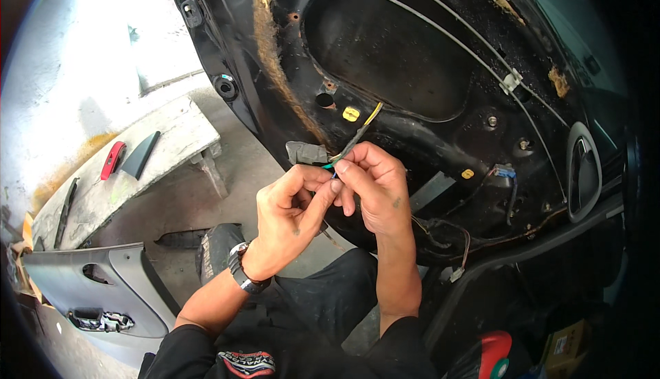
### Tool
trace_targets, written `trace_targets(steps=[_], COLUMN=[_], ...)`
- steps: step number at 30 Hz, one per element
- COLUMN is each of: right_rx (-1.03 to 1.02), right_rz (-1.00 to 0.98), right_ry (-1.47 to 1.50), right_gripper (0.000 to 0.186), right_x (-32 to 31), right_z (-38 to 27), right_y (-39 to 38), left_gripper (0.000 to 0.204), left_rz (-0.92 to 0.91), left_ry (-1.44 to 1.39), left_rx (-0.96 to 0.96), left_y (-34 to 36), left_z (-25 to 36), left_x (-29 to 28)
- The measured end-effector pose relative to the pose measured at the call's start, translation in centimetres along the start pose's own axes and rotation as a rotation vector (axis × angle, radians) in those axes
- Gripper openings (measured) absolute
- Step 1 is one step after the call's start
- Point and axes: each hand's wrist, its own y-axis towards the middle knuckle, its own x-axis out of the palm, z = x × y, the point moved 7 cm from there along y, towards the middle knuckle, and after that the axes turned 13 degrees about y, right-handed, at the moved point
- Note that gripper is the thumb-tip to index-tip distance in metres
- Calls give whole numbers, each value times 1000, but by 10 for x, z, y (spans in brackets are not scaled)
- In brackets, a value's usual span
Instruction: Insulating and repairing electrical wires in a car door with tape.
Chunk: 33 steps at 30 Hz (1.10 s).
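Note:
In front of the black inner shell of a car door (289,90), both my hands meet at a wiring harness (360,133) wrapped in dark tape, with yellow wire showing at its upper end. My left hand (292,203) pinches thin blue and green wires between thumb and fingers. Close against it, my right hand (375,183) has thumb and forefinger closed on the same wires. A grey taped connector block (306,153) hangs just above my left fingers. The exact ends of the wires are hidden by my fingertips.
On the left, a worn bench (165,131) carries a red-handled tool (112,160) and a dark triangular trim piece (142,154). A grey door panel (103,283) leans below it. A loose connector (456,274) dangles at lower right, below the door handle (584,172) with its cables.

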Motion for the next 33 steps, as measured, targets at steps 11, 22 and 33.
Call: trace_targets(steps=[11, 22, 33], right_rx=[-28, -21, -85], right_rz=[-1, 28, 25], right_ry=[-14, 21, -89], right_gripper=[8, 9, 10], right_x=[-10, -7, -4], right_z=[3, 4, -1], right_y=[-2, -6, -5], left_gripper=[8, 13, 11], left_rz=[-230, 94, 4], left_ry=[-207, 134, 169], left_rx=[-430, 32, 22], left_y=[1, -11, -4], left_z=[-8, 7, 9], left_x=[8, -5, -7])
